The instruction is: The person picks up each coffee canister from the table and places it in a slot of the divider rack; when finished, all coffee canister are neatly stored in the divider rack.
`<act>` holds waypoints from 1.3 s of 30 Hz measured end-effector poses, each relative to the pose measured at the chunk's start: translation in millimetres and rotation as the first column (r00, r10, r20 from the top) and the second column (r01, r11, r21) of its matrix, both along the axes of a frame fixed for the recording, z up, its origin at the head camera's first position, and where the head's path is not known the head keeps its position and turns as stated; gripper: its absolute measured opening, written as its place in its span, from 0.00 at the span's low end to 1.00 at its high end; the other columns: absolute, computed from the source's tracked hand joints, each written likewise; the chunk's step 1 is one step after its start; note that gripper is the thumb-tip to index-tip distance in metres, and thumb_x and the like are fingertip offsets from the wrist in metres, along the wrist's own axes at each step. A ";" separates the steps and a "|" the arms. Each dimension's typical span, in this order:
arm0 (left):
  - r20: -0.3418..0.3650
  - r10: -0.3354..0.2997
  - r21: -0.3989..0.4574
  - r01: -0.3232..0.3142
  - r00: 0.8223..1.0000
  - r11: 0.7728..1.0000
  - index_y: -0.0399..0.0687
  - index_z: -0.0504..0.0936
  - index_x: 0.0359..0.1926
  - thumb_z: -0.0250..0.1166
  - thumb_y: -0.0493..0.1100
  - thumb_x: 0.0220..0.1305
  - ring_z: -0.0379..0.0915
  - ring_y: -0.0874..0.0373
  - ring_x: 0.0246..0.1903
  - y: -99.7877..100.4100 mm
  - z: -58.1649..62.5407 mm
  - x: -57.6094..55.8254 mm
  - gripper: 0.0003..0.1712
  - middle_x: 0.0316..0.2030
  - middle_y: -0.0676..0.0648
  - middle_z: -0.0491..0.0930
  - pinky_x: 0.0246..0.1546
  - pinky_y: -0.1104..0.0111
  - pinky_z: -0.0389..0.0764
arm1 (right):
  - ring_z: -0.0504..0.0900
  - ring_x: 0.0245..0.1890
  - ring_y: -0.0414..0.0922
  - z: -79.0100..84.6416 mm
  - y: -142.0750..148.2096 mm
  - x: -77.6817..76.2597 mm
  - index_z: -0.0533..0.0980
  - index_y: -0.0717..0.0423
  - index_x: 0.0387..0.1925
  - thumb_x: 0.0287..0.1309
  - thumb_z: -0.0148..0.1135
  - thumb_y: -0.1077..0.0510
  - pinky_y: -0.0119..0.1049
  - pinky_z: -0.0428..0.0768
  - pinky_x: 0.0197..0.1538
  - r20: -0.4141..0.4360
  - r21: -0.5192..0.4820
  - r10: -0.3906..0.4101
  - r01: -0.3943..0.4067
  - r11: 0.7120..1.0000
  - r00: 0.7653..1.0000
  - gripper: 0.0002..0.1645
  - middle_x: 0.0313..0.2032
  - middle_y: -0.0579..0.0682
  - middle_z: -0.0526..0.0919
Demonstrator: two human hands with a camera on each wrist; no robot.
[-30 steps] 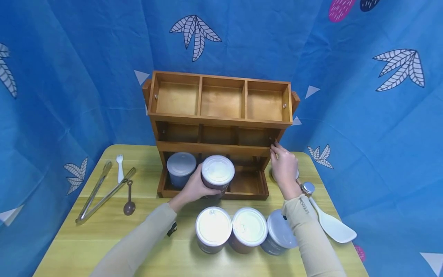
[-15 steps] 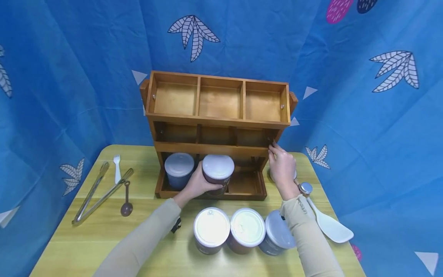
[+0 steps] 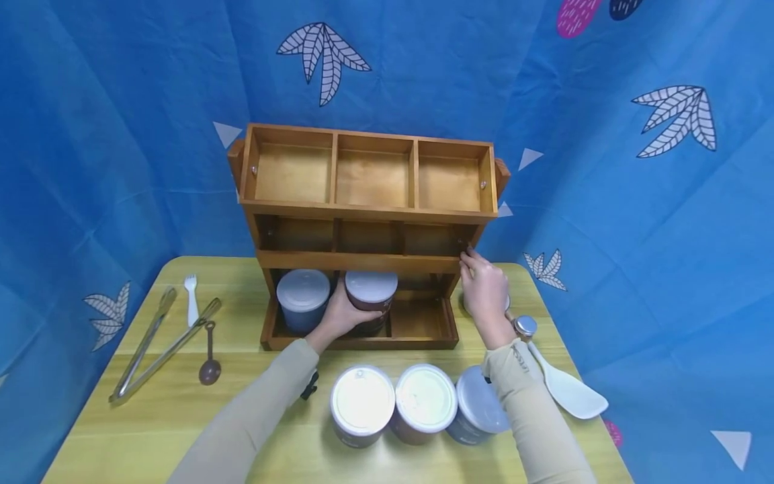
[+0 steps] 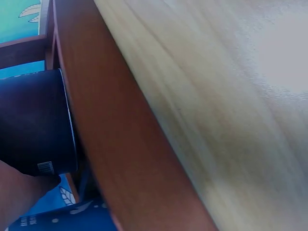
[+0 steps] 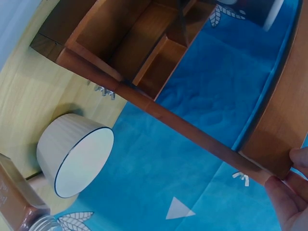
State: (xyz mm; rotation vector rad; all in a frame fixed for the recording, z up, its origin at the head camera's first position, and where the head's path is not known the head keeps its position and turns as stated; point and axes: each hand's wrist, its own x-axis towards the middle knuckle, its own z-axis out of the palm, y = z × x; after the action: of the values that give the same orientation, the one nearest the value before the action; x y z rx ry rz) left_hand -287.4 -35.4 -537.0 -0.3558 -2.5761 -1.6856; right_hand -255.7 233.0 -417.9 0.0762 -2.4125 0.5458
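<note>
In the head view my left hand (image 3: 341, 316) grips a dark brown canister (image 3: 371, 288) with a pale lid. It stands in the middle compartment of the bottom tier of a wooden rack (image 3: 363, 261), beside a blue canister (image 3: 304, 296) in the left compartment. The left wrist view shows the dark canister (image 4: 33, 120) behind the front board (image 4: 106, 110); whether its base touches the tier floor is hidden. My right hand (image 3: 486, 289) holds the right end of the middle tier, its thumb and fingers (image 5: 284, 199) pinching the board's corner in the right wrist view.
Three lidded canisters (image 3: 363, 403) stand in a row before the rack. Tongs (image 3: 142, 359), a white fork (image 3: 191, 302) and a brown spoon (image 3: 209, 366) lie left. At right are a white bowl (image 5: 77, 149), a small jar (image 3: 525, 326) and a white spatula (image 3: 571, 390).
My left hand has lowered the brown canister and moved it back into the bottom tier's middle compartment. My right hand keeps its hold on the rack. The head view has shifted slightly.
</note>
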 end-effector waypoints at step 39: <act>0.059 0.050 -0.036 -0.048 0.997 0.998 0.36 0.54 0.73 0.82 0.46 0.42 0.63 0.36 0.67 -12.8 -20.0 18.6 0.63 0.67 0.31 0.66 0.69 0.44 0.66 | 0.86 0.46 0.59 -0.3 -0.3 -1.7 0.85 0.61 0.45 0.61 0.63 0.62 0.56 0.84 0.38 0.008 0.002 -0.002 0.002 1.000 1.000 0.12 0.51 0.57 0.86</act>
State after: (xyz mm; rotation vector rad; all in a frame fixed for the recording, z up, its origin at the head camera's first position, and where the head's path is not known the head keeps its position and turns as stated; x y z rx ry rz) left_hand -268.8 -48.2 -557.0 -0.2453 -2.6366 -1.6630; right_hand -257.4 232.7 -418.2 0.0731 -2.4210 0.5433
